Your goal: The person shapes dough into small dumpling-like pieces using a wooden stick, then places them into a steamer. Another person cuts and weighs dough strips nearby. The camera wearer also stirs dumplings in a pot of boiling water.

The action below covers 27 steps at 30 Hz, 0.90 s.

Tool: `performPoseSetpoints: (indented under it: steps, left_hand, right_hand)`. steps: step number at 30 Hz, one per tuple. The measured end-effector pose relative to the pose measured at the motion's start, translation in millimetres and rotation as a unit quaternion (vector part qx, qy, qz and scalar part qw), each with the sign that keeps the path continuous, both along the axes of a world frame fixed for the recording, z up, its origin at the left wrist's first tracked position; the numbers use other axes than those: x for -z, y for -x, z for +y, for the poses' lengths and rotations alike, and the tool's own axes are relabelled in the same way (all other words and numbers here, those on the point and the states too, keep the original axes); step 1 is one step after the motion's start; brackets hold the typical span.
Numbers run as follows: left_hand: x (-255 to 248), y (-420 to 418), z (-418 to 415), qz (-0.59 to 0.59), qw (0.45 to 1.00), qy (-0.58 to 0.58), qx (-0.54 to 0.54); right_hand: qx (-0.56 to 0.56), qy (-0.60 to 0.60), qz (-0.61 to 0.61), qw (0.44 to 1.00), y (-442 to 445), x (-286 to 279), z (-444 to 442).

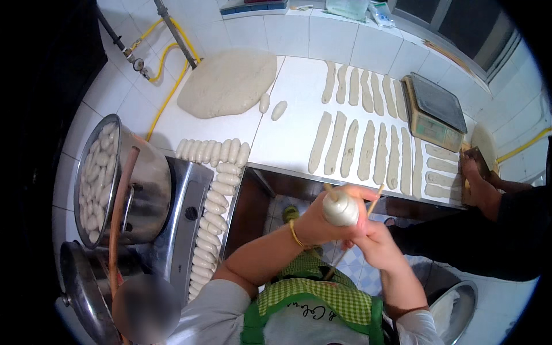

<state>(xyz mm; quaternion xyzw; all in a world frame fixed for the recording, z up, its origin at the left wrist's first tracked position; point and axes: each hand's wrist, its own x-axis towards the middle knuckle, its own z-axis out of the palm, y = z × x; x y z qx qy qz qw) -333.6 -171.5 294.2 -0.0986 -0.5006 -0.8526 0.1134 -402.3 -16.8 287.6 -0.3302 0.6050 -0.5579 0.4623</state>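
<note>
My left hand (312,220) and my right hand (375,241) meet in front of my apron, both closed around a thick coil of pale dough (340,210) wound on a wooden stick. Another thin wooden stick (374,202) angles out by my right hand's fingers; a stick also shows below the hands, and I cannot tell if they are one. Beyond them, long dough strips (366,148) lie in two rows on the white worktop (284,142). Coiled dough pieces (214,211) line the worktop's left arm, and a large dough slab (228,84) lies behind.
At left, a big steel pot (146,194) of dough coils stands beside a cooker (189,215). A kitchen scale (435,112) stands back right. A co-worker's hands (481,185) hold a broad blade (478,161) at the right end. A metal basin (463,306) is low right.
</note>
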Motion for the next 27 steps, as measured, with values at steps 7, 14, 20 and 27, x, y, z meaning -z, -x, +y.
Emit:
performPoseSetpoints:
  steps: [7, 14, 20, 27]
  left_hand:
    - [4, 19, -5, -0.073, 0.945, -0.252, -0.195]
    - [5, 13, -30, -0.005, 0.965, -0.106, -0.239]
    - [-1, 27, -35, -0.091, 0.914, -0.157, -0.364]
    - [18, 28, -64, -0.071, 0.949, -0.201, -0.233]
  right_hand:
    - [0.291, 0.095, -0.023, 0.952, -18, 20, -49]
    - [0.208, 0.036, 0.019, 0.977, -17, 39, -49]
    - [0.214, 0.007, -0.045, 0.976, -17, 23, -63]
    - [0.21, -0.001, -0.028, 0.977, -4, 35, -87]
